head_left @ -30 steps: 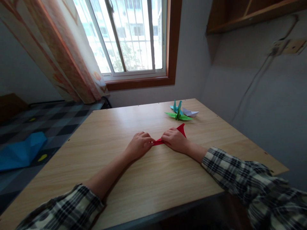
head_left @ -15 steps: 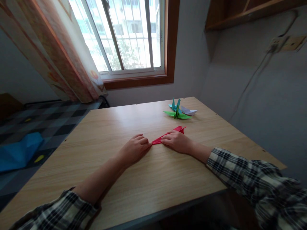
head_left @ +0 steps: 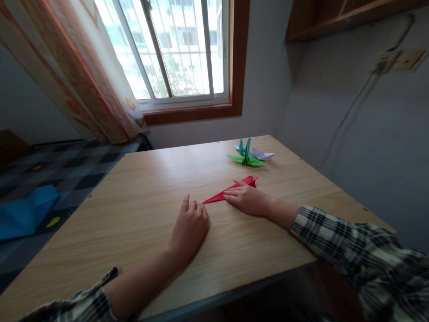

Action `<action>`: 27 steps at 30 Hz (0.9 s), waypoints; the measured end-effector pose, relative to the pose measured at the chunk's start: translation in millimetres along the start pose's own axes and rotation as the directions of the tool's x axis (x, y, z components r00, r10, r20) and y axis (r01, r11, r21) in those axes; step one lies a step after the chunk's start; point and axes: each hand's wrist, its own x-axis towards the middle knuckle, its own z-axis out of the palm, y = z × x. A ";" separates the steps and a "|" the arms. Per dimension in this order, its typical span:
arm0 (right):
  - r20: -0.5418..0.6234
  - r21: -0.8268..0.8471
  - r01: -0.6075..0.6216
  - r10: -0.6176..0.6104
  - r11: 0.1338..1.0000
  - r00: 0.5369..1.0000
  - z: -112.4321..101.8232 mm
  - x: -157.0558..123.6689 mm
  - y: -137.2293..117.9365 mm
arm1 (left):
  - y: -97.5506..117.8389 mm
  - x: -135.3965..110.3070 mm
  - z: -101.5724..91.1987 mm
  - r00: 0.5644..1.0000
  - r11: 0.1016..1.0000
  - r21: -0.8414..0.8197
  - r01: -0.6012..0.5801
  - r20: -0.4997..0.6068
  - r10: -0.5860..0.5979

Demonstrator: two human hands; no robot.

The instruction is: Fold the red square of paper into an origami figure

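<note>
A long red paper plane (head_left: 214,197) lies slantwise on the wooden table, its sharp tip to the left and its upright tail flaps at the right. Flat across its middle and rear rests my right hand (head_left: 248,199), fingers stretched out over the paper and thumb apart. My left hand (head_left: 191,223) is at the pointed tip with its fingers curled. Its fingertips are hidden from view, so I cannot tell whether they grip the tip.
Beyond the plane stand a green paper crane (head_left: 247,158), a light-blue paper crane (head_left: 241,146) and a white folded paper boat (head_left: 263,155). Left of the table (head_left: 161,174) is a checked bed cover with blue folded paper (head_left: 30,212). A window (head_left: 181,49) is behind.
My left hand has drawn back left and turned more upright, fingers pointing away from me. More of the red paper plane's tip shows. My right hand stays nearly still, its thumb lifted a little.
</note>
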 end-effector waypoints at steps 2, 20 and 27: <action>0.002 0.036 -0.031 0.031 0.999 1.000 -1.7 -2.4 -3.5 | 1.7 -0.2 -3.2 0.998 0.998 0.016 0.058 0.033 -0.059; -0.072 0.018 -0.236 0.236 0.972 0.969 16.6 -12.5 -32.6 | 12.1 21.0 25.8 0.993 0.876 -0.483 0.012 0.112 0.048; 0.067 0.076 -0.414 0.409 0.907 0.910 9.6 -38.3 -19.0 | 9.1 21.2 21.1 0.980 0.863 -0.502 0.055 0.191 0.049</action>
